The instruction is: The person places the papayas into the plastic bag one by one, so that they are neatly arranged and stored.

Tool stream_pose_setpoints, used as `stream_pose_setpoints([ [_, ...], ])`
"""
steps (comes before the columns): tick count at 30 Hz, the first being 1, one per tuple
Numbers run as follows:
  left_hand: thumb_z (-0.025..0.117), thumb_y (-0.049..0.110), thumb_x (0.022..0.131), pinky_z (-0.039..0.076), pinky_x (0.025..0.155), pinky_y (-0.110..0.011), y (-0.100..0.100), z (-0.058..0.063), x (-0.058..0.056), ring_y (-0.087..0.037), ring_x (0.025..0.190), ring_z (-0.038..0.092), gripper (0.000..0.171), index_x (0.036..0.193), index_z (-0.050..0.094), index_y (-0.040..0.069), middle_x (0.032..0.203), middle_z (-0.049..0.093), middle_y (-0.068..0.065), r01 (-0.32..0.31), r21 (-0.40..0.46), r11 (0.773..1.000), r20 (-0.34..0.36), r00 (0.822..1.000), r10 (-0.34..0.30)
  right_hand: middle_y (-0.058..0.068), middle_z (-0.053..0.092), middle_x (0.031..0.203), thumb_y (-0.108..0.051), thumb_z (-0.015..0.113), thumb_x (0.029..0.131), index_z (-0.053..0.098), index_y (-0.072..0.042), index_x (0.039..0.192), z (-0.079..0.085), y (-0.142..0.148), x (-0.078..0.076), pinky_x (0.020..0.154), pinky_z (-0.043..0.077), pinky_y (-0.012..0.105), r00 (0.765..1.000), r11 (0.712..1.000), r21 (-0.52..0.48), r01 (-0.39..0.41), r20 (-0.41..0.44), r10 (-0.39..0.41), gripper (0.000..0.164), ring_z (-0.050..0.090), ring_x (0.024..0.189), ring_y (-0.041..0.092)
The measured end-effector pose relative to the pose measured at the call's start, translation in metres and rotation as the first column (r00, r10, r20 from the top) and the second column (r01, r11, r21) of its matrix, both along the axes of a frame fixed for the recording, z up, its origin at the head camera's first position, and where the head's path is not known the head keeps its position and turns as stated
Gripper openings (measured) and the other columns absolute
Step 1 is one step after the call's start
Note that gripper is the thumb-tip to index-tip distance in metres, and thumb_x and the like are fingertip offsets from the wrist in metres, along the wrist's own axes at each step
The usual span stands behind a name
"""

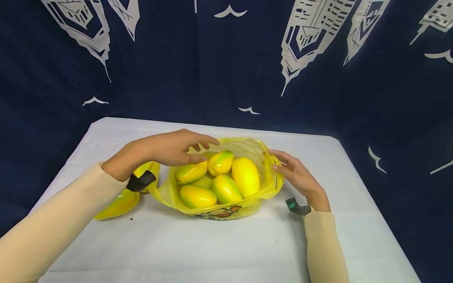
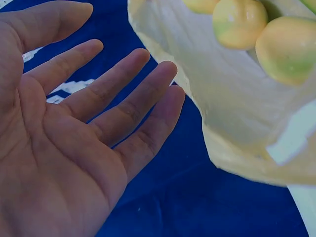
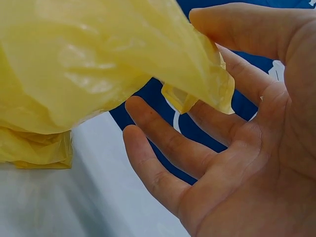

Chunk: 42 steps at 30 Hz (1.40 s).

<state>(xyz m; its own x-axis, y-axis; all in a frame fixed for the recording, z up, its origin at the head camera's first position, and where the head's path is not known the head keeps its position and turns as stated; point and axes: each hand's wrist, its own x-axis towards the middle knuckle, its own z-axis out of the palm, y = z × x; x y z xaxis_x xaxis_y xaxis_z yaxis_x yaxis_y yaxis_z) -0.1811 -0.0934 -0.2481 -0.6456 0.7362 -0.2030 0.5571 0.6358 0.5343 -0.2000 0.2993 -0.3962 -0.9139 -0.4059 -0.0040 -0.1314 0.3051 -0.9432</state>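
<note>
A yellow plastic bag stands on the table with its mouth spread wide. Inside lie several yellow-green mangoes. My left hand hovers over the bag's left side with fingers extended; in the left wrist view its palm holds nothing, apart from the mangoes. My right hand pinches the bag's right rim between thumb and fingers. In the right wrist view, the thumb and index finger have the bag's edge between them, while the other fingers stretch out beneath.
Left of the bag, another mango lies on the white tablecloth, partly behind my left forearm. Beside it, more yellow shows behind the black wrist device. A dark blue curtain with white prints hangs behind the table.
</note>
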Motion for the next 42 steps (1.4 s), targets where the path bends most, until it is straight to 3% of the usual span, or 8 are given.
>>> stream_pose_setpoints([
  [5, 0.055, 0.020, 0.103, 0.046, 0.104, -0.053, -0.021, 0.002, 0.008, -0.031, 0.131, 0.055, 0.050, 0.151, 0.044, 0.020, 0.144, 0.056, -0.008, -0.043, 0.032, 0.999, -0.023, 0.999, 0.044, 0.003, 0.032, 0.163, -0.019, 0.060, 0.102, 0.045, -0.015, 0.150, 0.000, 0.000, 0.000, 0.117, 0.029, 0.053, 1.000, 1.000, 0.018, 0.012, -0.006, -0.012, 0.051, 0.025, 0.152, 0.028],
  [14, 0.057, 0.026, 0.103, 0.050, 0.099, -0.051, -0.061, 0.006, 0.029, -0.027, 0.125, 0.059, 0.047, 0.148, 0.049, 0.019, 0.139, 0.060, -0.005, -0.117, 0.180, 0.977, -0.047, 0.991, 0.128, 0.005, 0.032, 0.163, -0.020, 0.060, 0.102, 0.045, -0.014, 0.150, -0.001, 0.000, 0.000, 0.109, 0.041, 0.025, 1.000, 1.000, 0.020, 0.010, -0.004, -0.009, 0.051, 0.028, 0.151, 0.029],
  [20, 0.061, 0.023, 0.101, 0.055, 0.090, -0.038, -0.099, 0.002, 0.041, -0.021, 0.124, 0.060, 0.049, 0.149, 0.047, 0.026, 0.142, 0.058, -0.001, -0.186, 0.249, 0.951, -0.091, 0.973, 0.214, 0.003, 0.033, 0.162, -0.021, 0.060, 0.101, 0.046, -0.016, 0.150, -0.003, 0.002, 0.000, 0.109, 0.041, 0.025, 1.000, 1.000, 0.018, 0.017, -0.009, -0.017, 0.051, 0.030, 0.150, 0.028],
  [26, 0.065, 0.015, 0.099, 0.047, 0.091, -0.016, -0.132, -0.018, 0.052, 0.000, 0.118, 0.058, 0.056, 0.149, 0.046, 0.032, 0.140, 0.059, 0.003, -0.234, 0.265, 0.935, -0.174, 0.943, 0.285, 0.003, 0.033, 0.162, -0.020, 0.060, 0.102, 0.045, -0.015, 0.150, -0.004, 0.003, -0.001, 0.108, 0.041, 0.024, 1.000, 1.000, 0.020, 0.010, -0.011, -0.010, 0.051, 0.030, 0.150, 0.027],
  [33, 0.073, 0.022, 0.093, 0.047, 0.087, -0.015, -0.173, -0.044, 0.057, -0.003, 0.114, 0.061, 0.055, 0.144, 0.052, 0.031, 0.143, 0.056, 0.003, -0.342, 0.164, 0.925, -0.169, 0.915, 0.368, 0.003, 0.032, 0.163, -0.019, 0.060, 0.102, 0.045, -0.015, 0.150, -0.002, 0.003, -0.001, 0.107, 0.041, 0.022, 1.000, 1.000, 0.003, 0.006, -0.006, -0.006, 0.051, 0.029, 0.150, 0.027],
  [35, 0.075, 0.022, 0.091, 0.049, 0.085, -0.019, -0.186, -0.055, 0.056, 0.007, 0.112, 0.057, 0.054, 0.141, 0.055, 0.034, 0.143, 0.054, 0.013, -0.353, 0.150, 0.924, -0.150, 0.915, 0.374, 0.004, 0.032, 0.162, -0.019, 0.060, 0.102, 0.045, -0.014, 0.150, -0.002, 0.003, -0.001, 0.106, 0.041, 0.020, 1.000, 1.000, -0.005, 0.002, -0.007, -0.003, 0.051, 0.030, 0.150, 0.027],
  [38, 0.076, 0.014, 0.089, 0.052, 0.085, -0.026, -0.204, -0.072, 0.056, 0.011, 0.114, 0.053, 0.057, 0.140, 0.056, 0.031, 0.143, 0.049, 0.022, -0.329, 0.175, 0.928, -0.081, 0.934, 0.347, 0.004, 0.033, 0.162, -0.018, 0.060, 0.101, 0.045, -0.014, 0.150, -0.003, 0.002, -0.001, 0.105, 0.042, 0.019, 1.000, 1.000, -0.009, -0.001, -0.008, 0.001, 0.051, 0.030, 0.149, 0.026],
  [42, 0.074, 0.008, 0.088, 0.051, 0.085, -0.022, -0.222, -0.093, 0.056, 0.015, 0.121, 0.047, 0.057, 0.140, 0.057, 0.023, 0.146, 0.045, 0.024, -0.275, 0.206, 0.939, -0.016, 0.958, 0.285, 0.004, 0.034, 0.162, -0.018, 0.060, 0.101, 0.045, -0.014, 0.150, -0.003, 0.002, -0.002, 0.103, 0.043, 0.018, 1.000, 1.000, -0.011, -0.006, -0.011, 0.005, 0.051, 0.032, 0.149, 0.025],
])
